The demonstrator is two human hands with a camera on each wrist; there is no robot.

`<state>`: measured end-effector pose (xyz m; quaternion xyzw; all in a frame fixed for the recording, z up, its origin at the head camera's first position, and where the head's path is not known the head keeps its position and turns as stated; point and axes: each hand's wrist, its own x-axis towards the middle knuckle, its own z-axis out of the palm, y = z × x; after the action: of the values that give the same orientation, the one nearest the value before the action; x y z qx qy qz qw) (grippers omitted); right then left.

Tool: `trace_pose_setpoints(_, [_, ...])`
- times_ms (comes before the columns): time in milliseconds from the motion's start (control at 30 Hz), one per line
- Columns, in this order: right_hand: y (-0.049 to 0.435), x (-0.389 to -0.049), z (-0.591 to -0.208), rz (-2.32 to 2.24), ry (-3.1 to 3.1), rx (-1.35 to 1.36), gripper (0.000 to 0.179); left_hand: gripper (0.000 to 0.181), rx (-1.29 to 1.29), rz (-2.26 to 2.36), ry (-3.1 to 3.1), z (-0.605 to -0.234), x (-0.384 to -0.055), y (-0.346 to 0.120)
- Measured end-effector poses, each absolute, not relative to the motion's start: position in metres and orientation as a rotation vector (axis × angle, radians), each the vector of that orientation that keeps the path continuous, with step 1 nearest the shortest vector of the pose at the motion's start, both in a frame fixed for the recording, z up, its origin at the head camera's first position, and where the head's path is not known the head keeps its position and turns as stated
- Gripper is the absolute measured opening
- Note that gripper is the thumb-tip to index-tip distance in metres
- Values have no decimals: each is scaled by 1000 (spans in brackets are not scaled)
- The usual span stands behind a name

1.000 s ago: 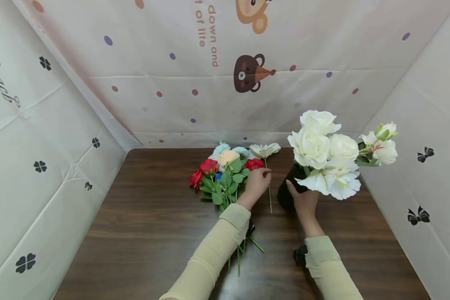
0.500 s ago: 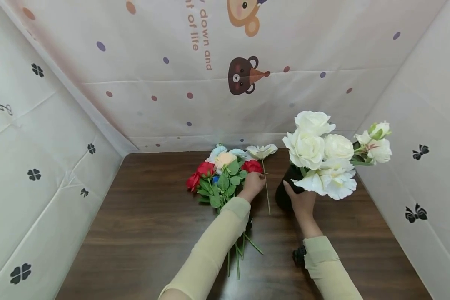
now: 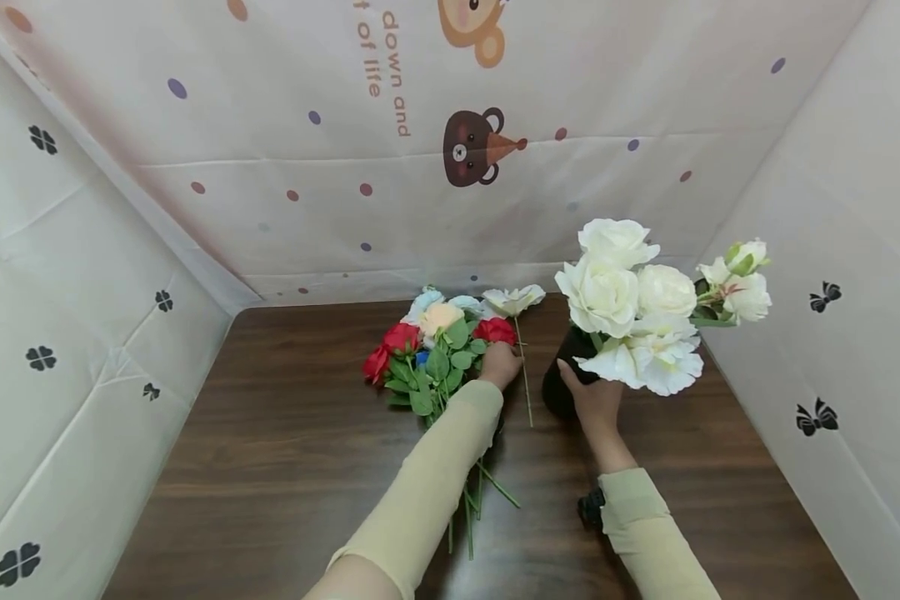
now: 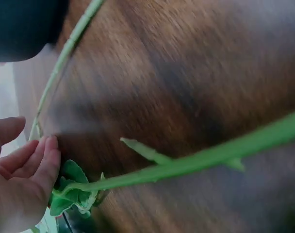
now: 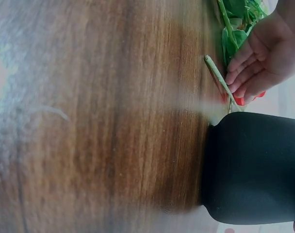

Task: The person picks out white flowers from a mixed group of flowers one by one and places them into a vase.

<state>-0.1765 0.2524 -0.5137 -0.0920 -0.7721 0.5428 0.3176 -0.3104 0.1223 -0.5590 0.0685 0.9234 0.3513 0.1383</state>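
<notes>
My left hand (image 3: 501,365) is beside a single white flower (image 3: 513,300) that lies on the table. In the left wrist view the thumb stands apart from the fingers (image 4: 38,165), whose tips are at or touching its thin stem (image 4: 72,41); nothing is gripped. A red rose (image 3: 495,331) lies just beyond this hand. With my right hand (image 3: 598,408) I hold a black vase (image 3: 558,392), thumb against its near side; the other fingers are mostly hidden. White roses (image 3: 607,296) and a wide-petalled white flower (image 3: 660,358) stand in the vase.
A pile of red, cream and pale blue flowers (image 3: 441,319) lies left of my left hand, its green stems (image 3: 468,525) reaching toward me under my forearm. The brown wooden table (image 3: 285,433) is bounded by printed cloth walls (image 3: 307,225) at the back and sides.
My left hand has lowered slightly toward the lone white flower's stem, and its fingers are now at the stem. The right hand stays on the vase. The head view has shifted a little.
</notes>
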Motion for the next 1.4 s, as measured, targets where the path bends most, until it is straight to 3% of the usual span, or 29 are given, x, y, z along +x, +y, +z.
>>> trace_pose_setpoints(133, [248,-175,-512,1399,-2046,-215,83,22,86,921,2752,-526,-287,126])
trace_pose_setpoints(300, [242,-171,-515,1401,-2076,-237,81,27,-1,764,2838,-527,-277,129])
trace_pose_setpoints(500, [238,-169,-516,1458,-2071,-250,80,11,-36,775,2821,-532,-277,126])
trace_pose_setpoints(633, [241,-171,-518,1420,-2071,-235,83,26,-44,946,2717,-533,-281,120])
trace_pose_setpoints(733, [243,-171,-519,1418,-2075,-233,86,27,-58,1037,2638,-534,-284,117])
trace_pose_setpoints(867, [246,-172,-519,1432,-2074,-241,88,16,-19,1074,2601,-528,-281,115])
trace_pose_setpoints(1400, [257,-171,-519,1401,-2060,-241,90,19,345,1658,2373,-463,-253,81])
